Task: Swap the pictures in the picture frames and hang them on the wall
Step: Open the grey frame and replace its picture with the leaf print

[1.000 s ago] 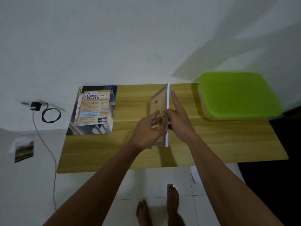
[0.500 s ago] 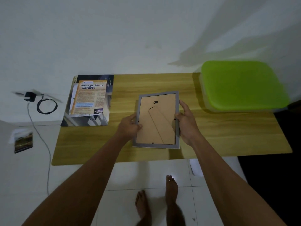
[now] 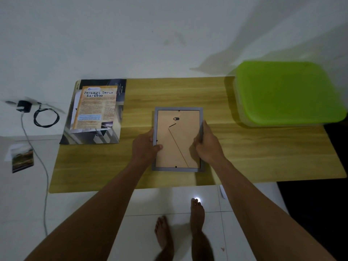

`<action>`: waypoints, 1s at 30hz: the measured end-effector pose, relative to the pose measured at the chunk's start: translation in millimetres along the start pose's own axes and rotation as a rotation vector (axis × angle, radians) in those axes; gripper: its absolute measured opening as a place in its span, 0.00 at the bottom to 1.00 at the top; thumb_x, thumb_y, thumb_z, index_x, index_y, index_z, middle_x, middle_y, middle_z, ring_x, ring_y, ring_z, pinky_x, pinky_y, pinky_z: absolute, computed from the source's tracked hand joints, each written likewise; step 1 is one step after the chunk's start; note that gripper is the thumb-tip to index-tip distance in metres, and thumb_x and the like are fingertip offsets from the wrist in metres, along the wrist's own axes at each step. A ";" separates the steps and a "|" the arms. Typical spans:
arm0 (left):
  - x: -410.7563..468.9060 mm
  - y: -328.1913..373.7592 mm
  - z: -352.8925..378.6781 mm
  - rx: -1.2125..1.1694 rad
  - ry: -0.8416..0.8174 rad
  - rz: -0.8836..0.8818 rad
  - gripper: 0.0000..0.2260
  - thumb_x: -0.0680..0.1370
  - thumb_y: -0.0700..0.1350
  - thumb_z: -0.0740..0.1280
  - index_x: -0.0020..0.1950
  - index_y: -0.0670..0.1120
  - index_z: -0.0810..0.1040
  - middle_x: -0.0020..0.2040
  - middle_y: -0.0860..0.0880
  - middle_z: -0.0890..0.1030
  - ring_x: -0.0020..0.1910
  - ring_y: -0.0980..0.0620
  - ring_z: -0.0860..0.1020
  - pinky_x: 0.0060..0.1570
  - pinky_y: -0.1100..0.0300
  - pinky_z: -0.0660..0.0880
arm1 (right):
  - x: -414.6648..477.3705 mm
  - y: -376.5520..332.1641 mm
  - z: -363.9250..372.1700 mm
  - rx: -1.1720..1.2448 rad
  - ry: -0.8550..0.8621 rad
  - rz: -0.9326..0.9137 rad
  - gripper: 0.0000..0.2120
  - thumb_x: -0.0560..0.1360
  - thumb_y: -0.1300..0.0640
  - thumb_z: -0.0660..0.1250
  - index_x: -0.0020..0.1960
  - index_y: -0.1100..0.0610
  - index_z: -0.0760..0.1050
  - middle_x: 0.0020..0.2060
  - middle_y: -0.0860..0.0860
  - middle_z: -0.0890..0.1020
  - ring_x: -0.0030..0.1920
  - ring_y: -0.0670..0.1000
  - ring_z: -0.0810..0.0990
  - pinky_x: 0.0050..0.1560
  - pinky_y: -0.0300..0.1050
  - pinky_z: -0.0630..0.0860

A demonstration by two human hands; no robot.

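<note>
While the printed sheet (image 3: pixel 95 110) is lying flat at the left end of the table (image 3: pixel 263 157), likely waiting its turn, your left hand (image 3: pixel 145 147) is gripping the left rail of the picture frame (image 3: pixel 178 139), thumb on the backing. The frame is showing its back at centre, so its clips are facing you. Your right hand (image 3: pixel 208 146) is clamping the right rail, steadying it. The green-lidded box (image 3: pixel 286 93) is standing at upper right.

We found the view dim and greyish; a glare spot shone on the floor (image 3: pixel 160 200); the green box (image 3: pixel 288 93) looked blurred; the right hand (image 3: pixel 208 146) shaded the picture frame (image 3: pixel 178 140); edges bowed.
</note>
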State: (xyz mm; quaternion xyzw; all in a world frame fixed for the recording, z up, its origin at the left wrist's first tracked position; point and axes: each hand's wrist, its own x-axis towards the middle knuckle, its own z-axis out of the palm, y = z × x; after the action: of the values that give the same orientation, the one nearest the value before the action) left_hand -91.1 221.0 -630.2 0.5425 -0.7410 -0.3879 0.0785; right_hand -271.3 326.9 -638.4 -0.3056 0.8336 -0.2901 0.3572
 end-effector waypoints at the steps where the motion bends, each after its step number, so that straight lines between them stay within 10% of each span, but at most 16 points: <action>1: -0.2 -0.9 1.7 0.007 0.008 0.007 0.31 0.72 0.43 0.75 0.73 0.42 0.70 0.49 0.44 0.80 0.50 0.46 0.78 0.50 0.58 0.71 | 2.5 3.9 1.6 -0.041 -0.012 -0.006 0.35 0.81 0.58 0.61 0.81 0.53 0.44 0.79 0.52 0.55 0.78 0.61 0.54 0.76 0.56 0.56; 11: 10.1 -12.4 17.0 0.196 -0.032 -0.010 0.17 0.71 0.49 0.75 0.57 0.47 0.78 0.51 0.45 0.77 0.52 0.45 0.76 0.48 0.55 0.72 | 10.7 29.7 1.4 -0.372 -0.094 -0.183 0.34 0.82 0.50 0.58 0.80 0.59 0.44 0.79 0.59 0.52 0.79 0.57 0.45 0.77 0.61 0.41; 20: 9.7 -17.9 15.0 0.458 -0.015 0.066 0.32 0.74 0.57 0.70 0.76 0.51 0.64 0.74 0.47 0.66 0.72 0.43 0.61 0.68 0.44 0.63 | 18.4 30.4 0.0 -0.435 -0.058 -0.233 0.30 0.82 0.55 0.59 0.79 0.59 0.49 0.78 0.58 0.57 0.79 0.58 0.47 0.76 0.63 0.45; 30: -4.1 -51.7 -0.1 0.626 -0.396 0.158 0.55 0.68 0.67 0.71 0.80 0.51 0.38 0.79 0.45 0.34 0.77 0.43 0.34 0.74 0.36 0.43 | -36.3 38.7 25.2 -0.494 -0.115 -0.566 0.23 0.81 0.57 0.60 0.75 0.57 0.64 0.76 0.58 0.62 0.77 0.60 0.56 0.75 0.61 0.57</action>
State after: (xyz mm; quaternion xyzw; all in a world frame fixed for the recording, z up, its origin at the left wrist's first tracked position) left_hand -51.0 218.7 -662.9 0.3959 -0.8641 -0.2328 -0.2058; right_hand -243.3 371.2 -664.9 -0.6164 0.7396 -0.1499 0.2249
